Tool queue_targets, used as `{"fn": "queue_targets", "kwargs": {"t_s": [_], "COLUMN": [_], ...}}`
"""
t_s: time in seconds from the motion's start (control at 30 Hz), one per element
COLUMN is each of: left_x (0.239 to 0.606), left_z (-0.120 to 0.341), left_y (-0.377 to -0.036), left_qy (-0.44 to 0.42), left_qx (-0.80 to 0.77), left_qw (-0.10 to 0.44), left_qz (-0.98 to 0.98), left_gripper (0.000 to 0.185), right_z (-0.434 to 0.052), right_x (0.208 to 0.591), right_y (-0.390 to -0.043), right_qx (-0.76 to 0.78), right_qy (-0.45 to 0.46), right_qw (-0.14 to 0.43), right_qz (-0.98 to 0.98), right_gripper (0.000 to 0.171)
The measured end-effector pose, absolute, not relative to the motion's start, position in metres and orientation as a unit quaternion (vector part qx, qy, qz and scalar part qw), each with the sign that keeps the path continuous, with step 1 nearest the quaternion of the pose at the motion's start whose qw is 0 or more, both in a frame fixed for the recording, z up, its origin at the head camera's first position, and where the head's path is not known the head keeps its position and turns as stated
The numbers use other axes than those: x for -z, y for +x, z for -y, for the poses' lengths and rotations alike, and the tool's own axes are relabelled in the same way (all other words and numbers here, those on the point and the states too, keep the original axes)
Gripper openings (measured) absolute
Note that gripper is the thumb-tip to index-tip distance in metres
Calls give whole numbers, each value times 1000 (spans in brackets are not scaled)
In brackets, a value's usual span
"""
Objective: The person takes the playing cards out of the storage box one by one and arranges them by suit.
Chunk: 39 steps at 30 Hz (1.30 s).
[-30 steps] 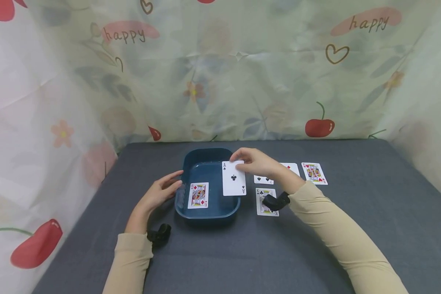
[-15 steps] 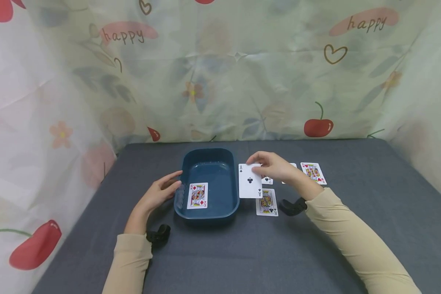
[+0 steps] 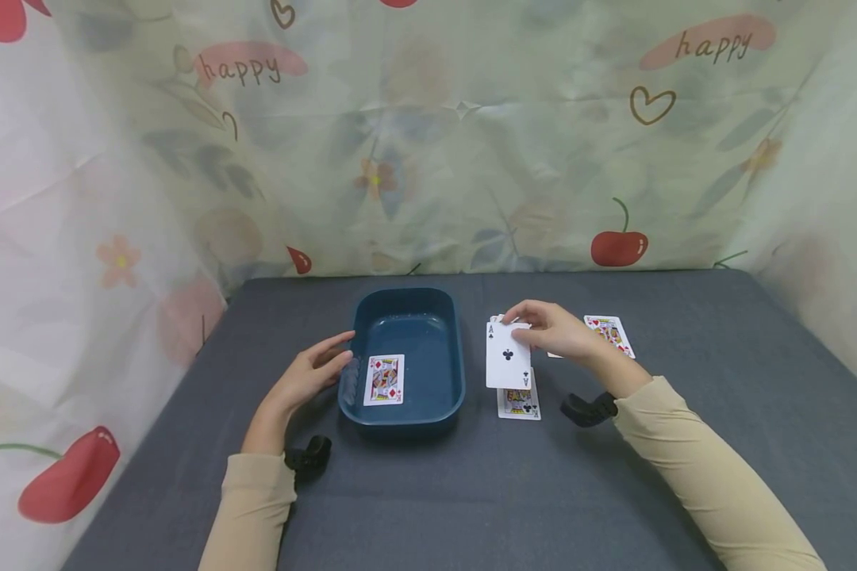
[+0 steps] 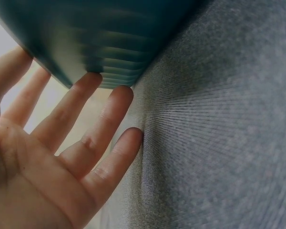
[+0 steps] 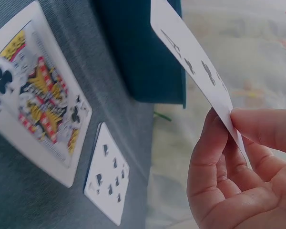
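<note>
A king of clubs card (image 3: 519,401) lies face up on the gray tabletop (image 3: 471,492). A red queen card (image 3: 611,334) lies nearer the far right edge. A curtain (image 3: 428,135) with cherries and flowers hangs along the far edge.

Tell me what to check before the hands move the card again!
1. Right hand pinches the ace of clubs firmly: ok.
2. Ace clear of the tray, held above the king of clubs: ok.
3. Left hand steadies the tray, fingers touching its side: ok.
4. King of diamonds lies flat in the tray: ok.
5. Seven of spades lies face up on the table: ok.
6. Cards behind the right hand: cannot tell.
</note>
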<state>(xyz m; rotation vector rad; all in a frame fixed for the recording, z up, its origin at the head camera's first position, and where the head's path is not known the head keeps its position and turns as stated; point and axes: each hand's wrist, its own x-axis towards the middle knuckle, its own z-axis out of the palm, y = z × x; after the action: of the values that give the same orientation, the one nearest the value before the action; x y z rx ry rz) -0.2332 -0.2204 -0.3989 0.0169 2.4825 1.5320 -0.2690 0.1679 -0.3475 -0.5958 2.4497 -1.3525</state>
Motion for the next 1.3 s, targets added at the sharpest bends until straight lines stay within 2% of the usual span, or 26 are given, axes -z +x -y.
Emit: {"fn": "queue_targets", "kwargs": {"t_s": [0.23,0.47,0.7,1.0,1.3], "left_x": [398,398,398,398,398], "left_z": [220,220,220,220,220], "left_y": [-232,-232,-233,-232,-233], "left_qy": [14,12,11,5,11], "left_qx": [-522,-521,-526,-525,-526], "left_qw": [109,109,112,113,112], "left_qz": [-846,-846,-843,-843,-843], "left_gripper": [53,53,53,53,52], "right_z": [-179,-186,-184,-182,-175], "right_x": [357,376,392,402,402], "right_y": [-269,-269,-273,-273,-268], "right_qx": [474,503,481,386,326], "right_qy": [-192,-256,-212,-257,-251], "right_qw": [151,160,179,107,62], "right_qz": [-846,-810,-832,-879,-909], "right_gripper": [30,25,28,24,22]}}
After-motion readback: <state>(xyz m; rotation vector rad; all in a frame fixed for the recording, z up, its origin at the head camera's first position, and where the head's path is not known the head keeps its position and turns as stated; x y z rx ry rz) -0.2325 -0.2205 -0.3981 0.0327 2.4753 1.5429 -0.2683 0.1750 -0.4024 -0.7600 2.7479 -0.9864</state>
